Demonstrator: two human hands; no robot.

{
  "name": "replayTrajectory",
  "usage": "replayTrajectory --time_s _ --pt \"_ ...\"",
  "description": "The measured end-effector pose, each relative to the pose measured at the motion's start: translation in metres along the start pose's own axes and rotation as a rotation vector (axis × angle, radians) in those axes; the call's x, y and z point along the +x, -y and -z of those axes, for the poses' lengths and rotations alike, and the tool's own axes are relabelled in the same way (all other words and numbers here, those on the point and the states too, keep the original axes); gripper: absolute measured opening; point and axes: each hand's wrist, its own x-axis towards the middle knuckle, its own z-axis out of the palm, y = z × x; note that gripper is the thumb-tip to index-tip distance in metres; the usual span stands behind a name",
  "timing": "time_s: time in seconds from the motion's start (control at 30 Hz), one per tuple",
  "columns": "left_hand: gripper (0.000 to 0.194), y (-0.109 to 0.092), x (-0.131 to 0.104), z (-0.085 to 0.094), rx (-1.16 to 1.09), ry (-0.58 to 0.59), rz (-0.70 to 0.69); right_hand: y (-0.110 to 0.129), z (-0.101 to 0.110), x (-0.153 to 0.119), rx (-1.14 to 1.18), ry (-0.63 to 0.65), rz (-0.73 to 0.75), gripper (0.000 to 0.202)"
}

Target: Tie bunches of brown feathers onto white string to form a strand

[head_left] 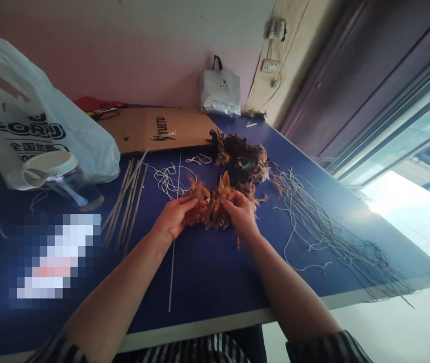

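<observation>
A strip of brown feathers point(217, 214) stretches between my two hands over the blue table. My left hand point(179, 214) pinches its left end, and my right hand point(239, 209) grips it nearer the right end. Just beyond lies a pile of darker brown and black feathers point(243, 159). White string point(167, 181) is coiled on the tabletop, to the left of the feathers. A thin pale stick point(172, 277) passes below my left hand. Several more thin sticks point(127, 201) lie farther left.
Long loose cords point(324, 227) spread over the table's right side. At the left stand a white plastic bag point(48, 121) and a clear jar point(74, 184). A flat cardboard box point(165, 128) and a silver bag point(220, 91) are at the back. The blue table point(215, 282) has a pale front edge.
</observation>
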Motion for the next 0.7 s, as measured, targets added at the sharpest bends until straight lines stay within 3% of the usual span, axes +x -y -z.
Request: replayTrajectory --time_s 0.1,0.27,0.47,0.6,0.7 --pt "0.017 0.005 -0.008 -0.011 0.000 0.109 0.099 -0.005 -0.002 -0.002 -0.210 -0.009 0.113 0.017" --pt "0.010 0.010 -0.007 -0.014 -0.024 0.074 0.114 -0.006 -0.006 -0.008 -0.476 0.022 0.247 0.010" --pt "0.012 0.009 -0.006 -0.013 0.000 0.062 0.106 -0.002 -0.007 -0.013 -0.612 0.040 0.324 0.008" --pt "0.011 0.010 -0.007 -0.013 0.057 0.022 0.059 -0.004 -0.008 -0.010 -0.583 0.044 0.311 0.006" --pt "0.011 0.007 -0.005 -0.009 0.133 0.026 0.042 -0.006 -0.002 -0.002 -0.330 -0.060 0.185 0.011"
